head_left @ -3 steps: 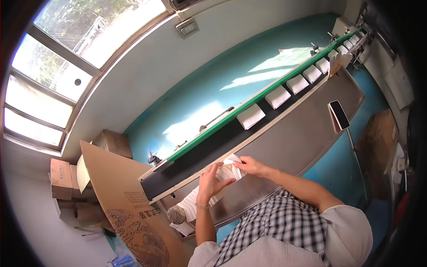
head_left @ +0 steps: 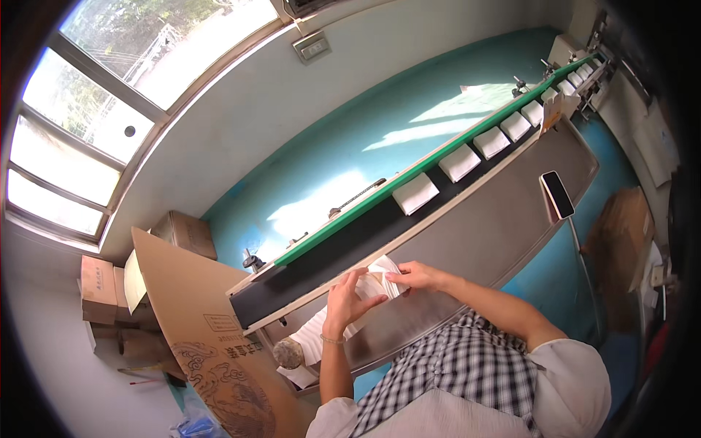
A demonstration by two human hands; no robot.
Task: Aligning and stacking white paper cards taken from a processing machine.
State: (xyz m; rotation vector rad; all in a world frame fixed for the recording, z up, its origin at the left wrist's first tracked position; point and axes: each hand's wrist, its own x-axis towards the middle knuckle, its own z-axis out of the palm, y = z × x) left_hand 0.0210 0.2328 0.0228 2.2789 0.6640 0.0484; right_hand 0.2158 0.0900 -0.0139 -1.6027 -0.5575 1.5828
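Between my two hands is a small stack of white folded paper (head_left: 384, 267), tilted above the near edge of a conveyor belt. My left hand (head_left: 346, 301) grips its left side, fingers curled over the top and thumb stretched along below. My right hand (head_left: 418, 277) pinches the right side, thumb on the front. Beneath and beside my left wrist lies a long row of white folded paper (head_left: 312, 334), with a round grey-brown stone-like block (head_left: 288, 352) against its near left end. My hand and forearm hide part of that row.
The black belt (head_left: 321, 271) with a green guide rail (head_left: 336, 228) runs up to the right, carrying several white folded stacks (head_left: 415, 194). A brown metal tray table (head_left: 467, 244) borders it, with a phone (head_left: 557, 195) on a stand at right. A large cardboard sheet (head_left: 197, 314) leans at left.
The view has shifted slightly. My right fingers sit a little lower on the paper stack, and both hands keep their grip.
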